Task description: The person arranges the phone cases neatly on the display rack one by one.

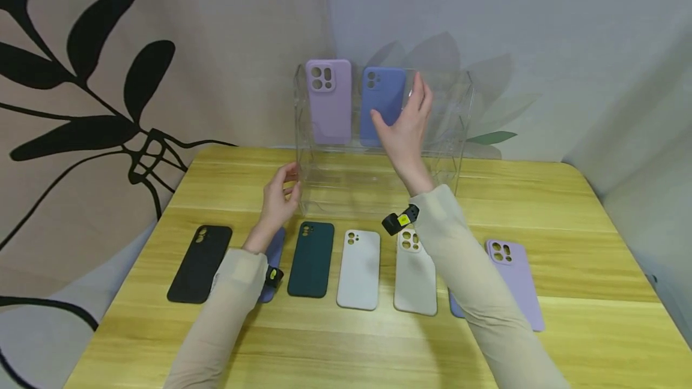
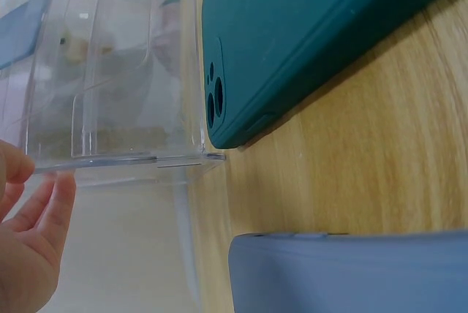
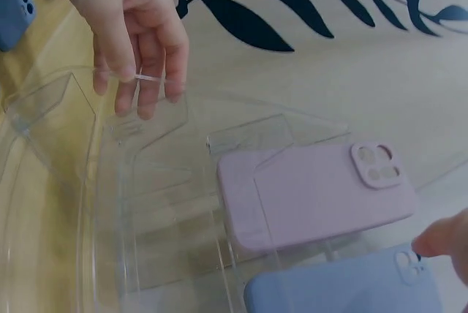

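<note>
A clear acrylic display stand [image 1: 378, 182] stands at the back of the table, with a lilac phone case [image 1: 331, 110] and a blue phone case [image 1: 373, 101] upright on its upper tier. At the stand's left side, my left hand [image 1: 278, 200] pinches the edge of the clear side panel; the left wrist view shows its fingers [image 2: 58, 207] at that edge. My right hand [image 1: 408, 131] is at the blue case, thumb and fingers spread apart, overlapping the case's right part in the head view. A fingertip [image 3: 437, 243] appears by the blue case's camera cutout in the right wrist view.
Along the table's front lie a black case [image 1: 200, 263], a partly hidden blue case [image 1: 277, 245], a dark green case [image 1: 312, 260], a white case [image 1: 359, 272], an off-white case [image 1: 415, 284] and a lilac case [image 1: 516, 275]. Another blue case [image 1: 456, 307] shows beneath my right sleeve.
</note>
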`<action>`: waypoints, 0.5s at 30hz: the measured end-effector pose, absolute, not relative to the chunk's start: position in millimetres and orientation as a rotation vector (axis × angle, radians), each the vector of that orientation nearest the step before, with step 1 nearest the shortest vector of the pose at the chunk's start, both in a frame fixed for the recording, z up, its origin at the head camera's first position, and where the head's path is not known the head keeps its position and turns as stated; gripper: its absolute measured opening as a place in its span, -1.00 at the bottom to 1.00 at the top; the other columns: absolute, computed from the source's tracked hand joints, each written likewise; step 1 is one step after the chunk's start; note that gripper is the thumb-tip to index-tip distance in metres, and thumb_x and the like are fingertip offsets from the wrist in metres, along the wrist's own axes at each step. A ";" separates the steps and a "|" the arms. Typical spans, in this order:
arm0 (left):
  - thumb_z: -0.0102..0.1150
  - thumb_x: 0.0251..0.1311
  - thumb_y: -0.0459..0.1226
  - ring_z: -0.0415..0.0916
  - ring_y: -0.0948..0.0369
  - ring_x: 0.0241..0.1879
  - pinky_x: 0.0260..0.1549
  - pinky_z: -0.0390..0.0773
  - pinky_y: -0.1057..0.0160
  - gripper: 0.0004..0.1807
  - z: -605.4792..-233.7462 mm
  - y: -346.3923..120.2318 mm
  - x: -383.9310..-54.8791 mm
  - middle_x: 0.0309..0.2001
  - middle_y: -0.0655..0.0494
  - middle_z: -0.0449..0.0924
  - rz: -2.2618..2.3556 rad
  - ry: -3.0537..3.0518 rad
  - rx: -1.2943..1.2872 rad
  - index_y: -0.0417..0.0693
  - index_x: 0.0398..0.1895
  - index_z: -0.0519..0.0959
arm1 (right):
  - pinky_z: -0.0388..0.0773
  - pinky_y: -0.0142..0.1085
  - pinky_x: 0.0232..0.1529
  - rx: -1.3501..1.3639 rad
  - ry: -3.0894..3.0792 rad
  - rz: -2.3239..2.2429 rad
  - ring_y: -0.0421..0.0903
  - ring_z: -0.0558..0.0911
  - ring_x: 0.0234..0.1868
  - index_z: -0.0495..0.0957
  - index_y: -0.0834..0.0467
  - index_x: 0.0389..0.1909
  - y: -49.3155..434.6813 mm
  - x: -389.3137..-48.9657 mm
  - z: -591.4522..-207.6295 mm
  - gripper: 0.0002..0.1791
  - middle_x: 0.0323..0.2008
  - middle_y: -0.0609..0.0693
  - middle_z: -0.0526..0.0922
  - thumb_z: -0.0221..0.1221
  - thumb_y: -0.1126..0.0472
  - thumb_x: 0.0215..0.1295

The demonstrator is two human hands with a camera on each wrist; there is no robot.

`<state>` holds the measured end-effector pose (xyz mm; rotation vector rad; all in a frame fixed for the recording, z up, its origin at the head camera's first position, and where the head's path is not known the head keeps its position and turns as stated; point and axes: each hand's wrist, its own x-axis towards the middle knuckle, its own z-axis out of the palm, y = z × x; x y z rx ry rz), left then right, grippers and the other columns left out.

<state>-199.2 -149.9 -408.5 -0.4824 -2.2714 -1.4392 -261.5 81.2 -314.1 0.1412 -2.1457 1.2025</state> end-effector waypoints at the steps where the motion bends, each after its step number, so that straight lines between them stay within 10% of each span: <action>1: -0.03 0.12 -0.67 0.46 -0.31 -0.10 -0.24 0.57 -0.18 -0.61 -408.6 -150.2 -199.1 -0.05 -0.51 0.42 -1.438 -2.271 -0.482 -0.62 0.07 0.33 | 0.07 -0.29 0.35 0.151 -2.151 1.206 0.03 0.13 0.34 -0.05 0.32 0.41 82.2 -259.2 -313.8 -0.03 0.31 0.24 0.08 0.32 0.20 0.08; 15: -0.03 0.13 -0.66 0.46 -0.29 -0.10 -0.23 0.58 -0.16 -0.60 -408.5 -151.4 -199.7 -0.05 -0.50 0.43 -1.428 -2.287 -0.485 -0.62 0.08 0.33 | 0.08 -0.29 0.35 0.300 -2.160 1.266 0.04 0.16 0.34 0.00 0.40 0.37 99.9 -227.5 -324.9 -0.10 0.31 0.26 0.14 0.29 0.25 0.12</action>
